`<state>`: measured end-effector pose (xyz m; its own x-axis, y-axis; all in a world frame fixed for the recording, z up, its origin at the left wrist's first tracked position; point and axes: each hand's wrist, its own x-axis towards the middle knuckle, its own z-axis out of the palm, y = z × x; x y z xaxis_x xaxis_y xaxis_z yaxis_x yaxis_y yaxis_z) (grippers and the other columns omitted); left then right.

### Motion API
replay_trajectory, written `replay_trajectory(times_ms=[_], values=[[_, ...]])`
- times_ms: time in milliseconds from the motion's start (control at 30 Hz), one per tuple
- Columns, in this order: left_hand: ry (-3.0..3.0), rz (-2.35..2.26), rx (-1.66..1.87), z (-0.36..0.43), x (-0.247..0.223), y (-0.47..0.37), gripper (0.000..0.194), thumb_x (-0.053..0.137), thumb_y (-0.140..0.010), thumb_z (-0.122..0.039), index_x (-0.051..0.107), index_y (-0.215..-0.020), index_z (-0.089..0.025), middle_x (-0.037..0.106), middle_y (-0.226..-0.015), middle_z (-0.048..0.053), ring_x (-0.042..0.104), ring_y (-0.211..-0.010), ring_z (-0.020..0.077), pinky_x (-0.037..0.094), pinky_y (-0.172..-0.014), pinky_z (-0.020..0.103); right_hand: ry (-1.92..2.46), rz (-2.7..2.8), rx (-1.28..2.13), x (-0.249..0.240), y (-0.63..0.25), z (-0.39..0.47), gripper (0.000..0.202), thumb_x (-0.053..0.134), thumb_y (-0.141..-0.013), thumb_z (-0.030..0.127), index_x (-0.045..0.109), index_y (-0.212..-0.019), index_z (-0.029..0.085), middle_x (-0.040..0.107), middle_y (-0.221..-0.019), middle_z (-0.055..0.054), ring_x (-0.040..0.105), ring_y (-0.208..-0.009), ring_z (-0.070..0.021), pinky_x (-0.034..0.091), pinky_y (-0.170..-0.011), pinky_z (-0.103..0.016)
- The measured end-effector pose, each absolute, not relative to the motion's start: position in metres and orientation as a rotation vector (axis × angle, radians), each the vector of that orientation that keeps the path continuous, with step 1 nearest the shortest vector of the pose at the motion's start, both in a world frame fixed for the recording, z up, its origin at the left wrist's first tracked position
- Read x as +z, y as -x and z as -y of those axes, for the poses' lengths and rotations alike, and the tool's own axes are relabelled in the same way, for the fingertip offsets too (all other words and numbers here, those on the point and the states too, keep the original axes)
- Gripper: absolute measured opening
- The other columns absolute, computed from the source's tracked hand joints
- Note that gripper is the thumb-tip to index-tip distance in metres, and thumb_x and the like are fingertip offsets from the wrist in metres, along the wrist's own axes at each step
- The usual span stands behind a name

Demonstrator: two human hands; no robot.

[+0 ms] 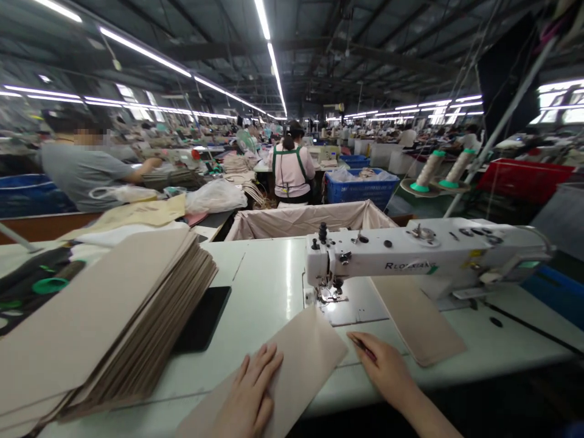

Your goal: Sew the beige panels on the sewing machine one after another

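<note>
My left hand [253, 392] lies flat, fingers stretched out, on a beige fabric panel [310, 359]. The panel's far corner reaches close to the needle area of a white sewing machine [365, 252]. Just right of the panel, my right hand [387, 365] is closed around a slim, dark pointed tool [364, 348]; its exact kind is unclear. Another beige panel [422, 328] lies under the machine arm, to the right. On the left rises a thick stack of beige panels [114, 304], with a black flat phone-like slab [205, 319] beside it.
Behind the table hangs a cloth-lined bin [301, 220]. Two thread cones [429, 170] stand at the back right. A dark bundle with a green ring [50, 285] is at far left. A co-worker in an apron [292, 164] sits ahead, another person [86, 164] left.
</note>
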<state>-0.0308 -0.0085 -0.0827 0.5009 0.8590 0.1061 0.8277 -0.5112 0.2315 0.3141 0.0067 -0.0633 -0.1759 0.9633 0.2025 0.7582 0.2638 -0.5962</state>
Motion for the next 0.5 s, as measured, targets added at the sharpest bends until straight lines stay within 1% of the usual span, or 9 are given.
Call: replay_trajectory(times_ms=[33, 100, 167, 200, 267, 333, 367, 433, 500], values=[[-2.594, -1.385, 0.292, 0.005, -0.076, 0.025, 0.068, 0.041, -0.087, -0.009, 0.024, -0.15, -0.031, 0.031, -0.153, 0.003, 0.029, -0.141, 0.0262, 0.022, -0.116, 0.054, 1.564, 1.954, 0.513, -0.065, -0.317, 0.0, 0.03, 0.042, -0.096, 0.025, 0.06, -0.119, 0.028, 0.069, -0.115, -0.001, 0.065, -0.104, -0.019, 0.052, -0.088, -0.03], [-2.58, -1.298, 0.307, -0.004, -0.062, 0.007, 0.055, 0.042, -0.09, -0.012, 0.039, -0.142, -0.031, 0.039, -0.148, 0.002, 0.032, -0.139, 0.0256, 0.021, -0.117, 0.054, 1.573, 1.856, 0.584, -0.065, -0.322, 0.013, 0.029, 0.04, -0.098, 0.032, 0.061, -0.118, 0.028, 0.07, -0.113, -0.002, 0.065, -0.104, -0.0196, 0.052, -0.089, -0.03], [-2.545, -1.287, 0.356, -0.01, -0.051, -0.019, 0.036, 0.047, -0.094, -0.024, 0.051, -0.13, -0.029, 0.047, -0.141, 0.004, 0.038, -0.135, 0.0277, 0.026, -0.115, 0.054, 1.563, 1.739, 0.671, -0.063, -0.327, 0.024, 0.029, 0.041, -0.098, 0.036, 0.061, -0.118, 0.028, 0.07, -0.113, -0.003, 0.065, -0.105, -0.0208, 0.051, -0.091, -0.031], [-2.53, -1.281, 0.377, -0.01, -0.049, -0.034, 0.033, 0.053, -0.093, -0.031, 0.053, -0.126, -0.028, 0.049, -0.137, 0.005, 0.042, -0.131, 0.0293, 0.032, -0.112, 0.053, 1.554, 1.681, 0.711, -0.061, -0.329, 0.03, 0.03, 0.042, -0.098, 0.038, 0.062, -0.118, 0.028, 0.07, -0.113, -0.003, 0.064, -0.106, -0.0215, 0.05, -0.094, -0.033], [-2.516, -1.242, 0.406, -0.004, -0.049, -0.066, 0.047, 0.067, -0.084, -0.04, 0.053, -0.127, -0.027, 0.052, -0.131, 0.008, 0.049, -0.121, 0.031, 0.044, -0.104, 0.049, 1.526, 1.599, 0.784, -0.058, -0.331, 0.042, 0.031, 0.043, -0.098, 0.039, 0.063, -0.119, 0.027, 0.069, -0.116, -0.005, 0.062, -0.11, -0.0224, 0.047, -0.098, -0.035], [-2.527, -1.189, 0.425, 0.008, -0.056, -0.097, 0.063, 0.077, -0.076, -0.035, 0.049, -0.132, -0.026, 0.053, -0.127, 0.008, 0.052, -0.114, 0.0299, 0.049, -0.097, 0.044, 1.478, 1.555, 0.889, -0.058, -0.331, 0.054, 0.033, 0.043, -0.098, 0.04, 0.063, -0.121, 0.026, 0.067, -0.119, -0.006, 0.06, -0.113, -0.0228, 0.045, -0.101, -0.035], [-2.541, -1.173, 0.428, 0.014, -0.061, -0.111, 0.063, 0.078, -0.076, -0.029, 0.049, -0.132, -0.026, 0.055, -0.124, 0.007, 0.053, -0.11, 0.0285, 0.05, -0.095, 0.042, 1.451, 1.54, 0.954, -0.06, -0.33, 0.059, 0.034, 0.044, -0.098, 0.041, 0.063, -0.122, 0.026, 0.067, -0.121, -0.006, 0.06, -0.114, -0.0228, 0.045, -0.101, -0.035], [-2.567, -1.175, 0.423, 0.024, -0.071, -0.132, 0.045, 0.071, -0.081, -0.015, 0.055, -0.122, -0.026, 0.059, -0.113, 0.005, 0.056, -0.1, 0.025, 0.052, -0.089, 0.04, 1.412, 1.511, 1.071, -0.066, -0.328, 0.067, 0.036, 0.045, -0.098, 0.041, 0.062, -0.124, 0.025, 0.065, -0.123, -0.006, 0.059, -0.115, -0.0224, 0.044, -0.102, -0.034], [-2.58, -1.201, 0.41, 0.03, -0.078, -0.145, 0.03, 0.061, -0.084, -0.004, 0.061, -0.107, -0.024, 0.061, -0.099, 0.003, 0.058, -0.089, 0.0233, 0.052, -0.082, 0.038, 1.392, 1.462, 1.152, -0.074, -0.325, 0.07, 0.036, 0.045, -0.098, 0.041, 0.061, -0.126, 0.024, 0.065, -0.124, -0.006, 0.058, -0.115, -0.0214, 0.043, -0.103, -0.034]])
